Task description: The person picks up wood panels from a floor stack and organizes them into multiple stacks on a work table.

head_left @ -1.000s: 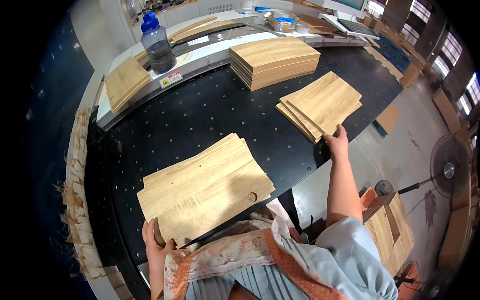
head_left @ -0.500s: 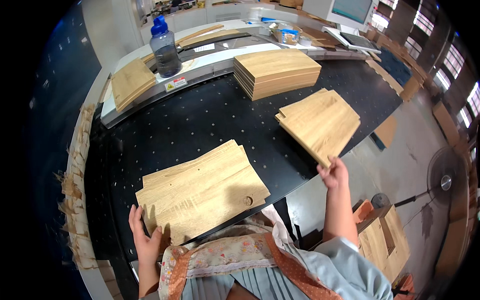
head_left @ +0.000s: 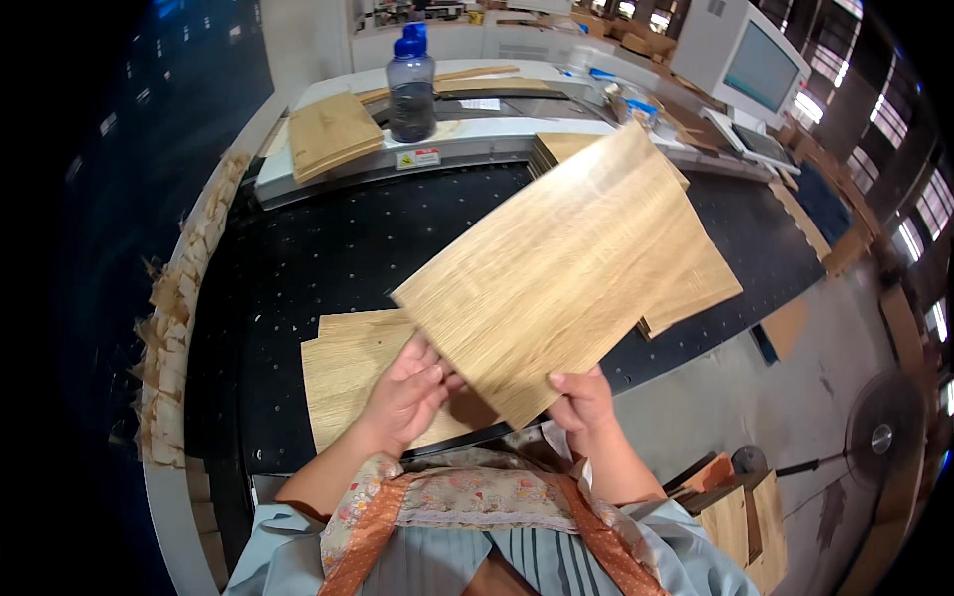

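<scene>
A rectangular wood-grain board (head_left: pixel 556 268) is raised and tilted above the black table. My right hand (head_left: pixel 584 402) grips its near right edge, thumb on the upper face and fingers underneath. At the near left edge, my left hand (head_left: pixel 405 392) is closed, with its fingertips partly hidden behind the board. Below lies a low pile of similar boards (head_left: pixel 343 382), partly covered by my left hand and the held board. Another board pile (head_left: pixel 701 283) shows from behind the held board on the right.
The black dotted table (head_left: pixel 298 258) has a taller board stack (head_left: pixel 571 147) at the back. A blue-capped bottle (head_left: pixel 411 94) and boards (head_left: pixel 333 134) stand on the white ledge. Far right are a monitor (head_left: pixel 760 74) and keyboard (head_left: pixel 760 142); a fan (head_left: pixel 881 437) is lower right.
The right hand has lifted a board off the right pile and brought it left, in front of me. The left hand has moved from the left pile's corner to the raised board's edge.
</scene>
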